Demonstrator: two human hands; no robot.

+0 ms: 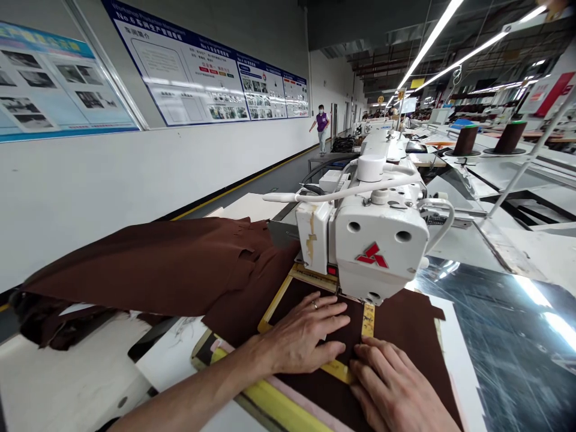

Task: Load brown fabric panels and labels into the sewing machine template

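Note:
Dark brown fabric (407, 327) lies under the head of a white sewing machine (378, 240) with a red emblem. A yellow frame (368, 321) rests on the fabric below the needle area. My left hand (306, 333) is spread flat on the fabric inside the frame, fingers apart, a ring on one finger. At the frame's lower right corner, my right hand (393, 384) has its fingers bent together against the yellow edge; whether they pinch it is partly hidden. A yellow-green padded strip (279, 402) runs beneath my left forearm.
A large heap of brown fabric (148, 258) lies to the left of the machine. Brown thread cones (465, 140) stand at the right back. A shiny metal surface (504, 336) lies at right. A person (321, 123) stands in the far aisle.

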